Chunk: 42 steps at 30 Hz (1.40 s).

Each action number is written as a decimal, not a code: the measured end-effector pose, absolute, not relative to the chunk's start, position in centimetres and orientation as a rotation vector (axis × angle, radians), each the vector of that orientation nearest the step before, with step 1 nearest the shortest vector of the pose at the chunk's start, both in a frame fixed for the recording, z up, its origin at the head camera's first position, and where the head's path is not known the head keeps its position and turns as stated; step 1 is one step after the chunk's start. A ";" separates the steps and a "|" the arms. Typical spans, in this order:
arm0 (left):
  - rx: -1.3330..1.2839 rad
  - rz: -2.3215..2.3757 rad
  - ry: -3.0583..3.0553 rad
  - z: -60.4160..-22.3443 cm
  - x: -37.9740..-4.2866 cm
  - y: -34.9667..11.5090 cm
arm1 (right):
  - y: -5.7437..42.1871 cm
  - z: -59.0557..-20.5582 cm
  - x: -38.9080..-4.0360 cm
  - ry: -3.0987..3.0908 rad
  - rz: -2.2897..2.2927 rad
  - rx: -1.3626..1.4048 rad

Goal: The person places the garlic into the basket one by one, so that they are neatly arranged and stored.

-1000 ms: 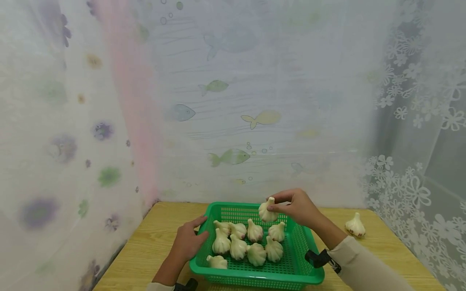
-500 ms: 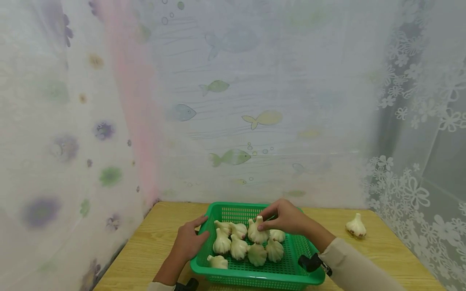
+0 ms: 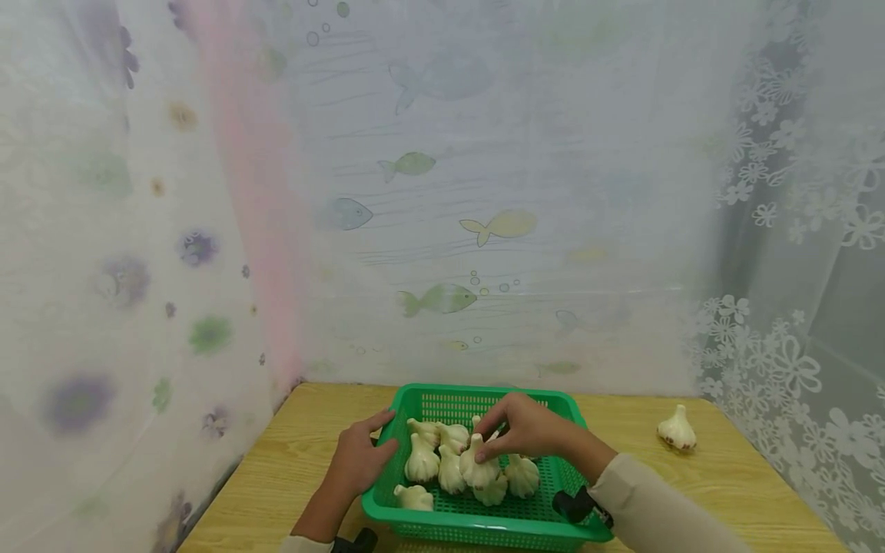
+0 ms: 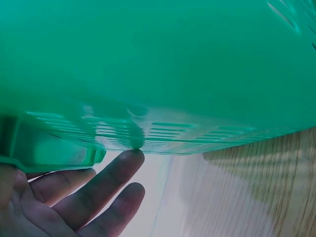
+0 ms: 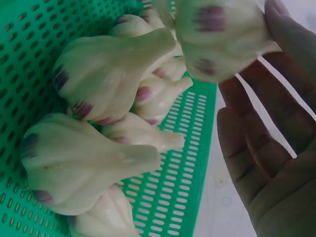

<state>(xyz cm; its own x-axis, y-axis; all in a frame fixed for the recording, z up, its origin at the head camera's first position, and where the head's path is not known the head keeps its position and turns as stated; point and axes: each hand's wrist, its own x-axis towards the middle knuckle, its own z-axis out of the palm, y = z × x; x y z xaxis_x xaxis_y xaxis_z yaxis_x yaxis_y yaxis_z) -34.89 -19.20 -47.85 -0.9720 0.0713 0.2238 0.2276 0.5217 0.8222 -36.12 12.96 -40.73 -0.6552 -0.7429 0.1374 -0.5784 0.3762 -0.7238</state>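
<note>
My right hand pinches a garlic bulb by its neck, low over the basket's middle. In the right wrist view that bulb hangs at the top between thumb and fingers, its root end streaked purple, and the other fingers spread free. Several more bulbs lie in the green plastic basket; the right hand hides some of them. My left hand holds the basket's left rim, thumb over the edge. In the left wrist view its fingers reach along the outer wall.
One single garlic bulb sits on the wooden table to the right of the basket. Behind the table hangs a pale curtain printed with fish, and patterned curtains stand at both sides.
My right hand has lowered a garlic bulb into the basket and moved leftward and nearer, from the back right toward the middle bulbs. The left hand and basket have stayed in place.
</note>
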 end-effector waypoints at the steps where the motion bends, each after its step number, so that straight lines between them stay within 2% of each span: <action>1: -0.258 -1.437 -2.596 -47.8 -34.9 -19.2 | 12.8 -40.7 -36.1 2.425 -1.123 -1.188; 10: -0.268 -1.432 -2.595 -47.8 -34.9 -19.3 | 11.6 -40.8 -36.4 2.411 -1.013 -1.261; 25: -0.268 -1.448 -2.591 -47.8 -34.8 -19.3 | 9.7 -41.9 -36.7 2.337 -0.940 -1.187; 36: -0.286 -1.459 -2.593 -47.9 -35.0 -19.4 | 8.4 -42.5 -37.1 2.363 -0.743 -1.373; 42: -0.279 -1.463 -2.596 -47.9 -35.0 -19.4 | 8.1 -43.1 -37.1 2.376 -0.695 -1.341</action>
<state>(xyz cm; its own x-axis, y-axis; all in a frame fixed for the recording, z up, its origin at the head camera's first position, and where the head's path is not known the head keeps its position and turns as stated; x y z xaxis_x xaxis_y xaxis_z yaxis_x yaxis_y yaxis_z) -35.00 -19.41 -47.94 -0.9717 0.0885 0.2192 0.2334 0.5072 0.8296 -37.09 8.14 -43.07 -0.5054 -0.8619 -0.0419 -0.7035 0.4396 -0.5584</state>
